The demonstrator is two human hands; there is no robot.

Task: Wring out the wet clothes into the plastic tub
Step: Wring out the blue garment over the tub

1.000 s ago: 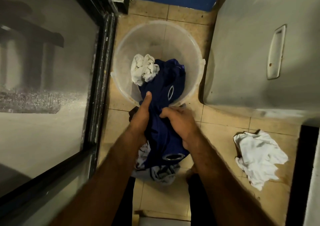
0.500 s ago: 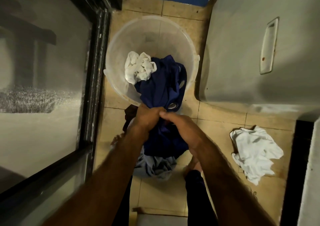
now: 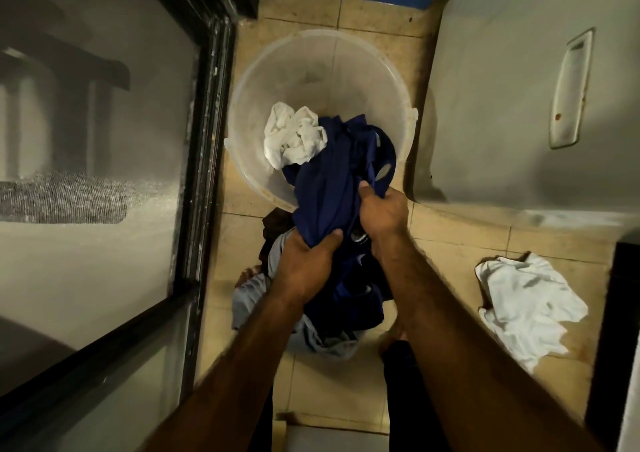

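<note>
Gripping the blue garment with left hand at centre and right hand just above-right, both clenched to wring it; draped over the tub rim, upper centre, so water drains inside, beside a white cloth; below the hands, a pile mostly hidden, perhaps more laundry.

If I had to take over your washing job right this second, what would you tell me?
Left hand grips the blue garment at its near end; right hand grips it nearer the plastic tub.
The garment's far end lies in the tub beside a bunched white cloth, probably wrung already.
Left: wring the blue one, then likely the grey clothes under the hands and the loose white cloth on the tiles to the right.
</note>
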